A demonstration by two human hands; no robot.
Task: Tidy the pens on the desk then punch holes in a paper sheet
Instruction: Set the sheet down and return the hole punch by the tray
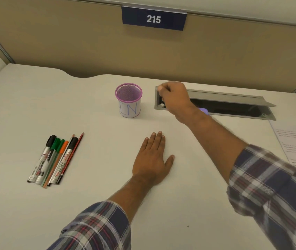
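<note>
Beige partition panels back the pale desk (35, 105); pens (55, 159) are bundled well left of the purple mesh cup (128, 100). Left hand (152, 156) is laid flat, empty; right hand (174, 98) is curled at the cable tray (233, 98), contents untellable. Pens should be gathered together and dropped upright

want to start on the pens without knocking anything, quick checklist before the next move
1. Pens bundled together on the desk: ok.
2. Purple mesh cup upright and empty: ok.
3. Left hand free, flat on desk: ok.
4. Right hand free: cannot tell, curled at the open cable tray.
5. Path from pens to cup clear: ok.
6. Paper sheet at the right edge: ok; hole punch: cannot tell.
</note>
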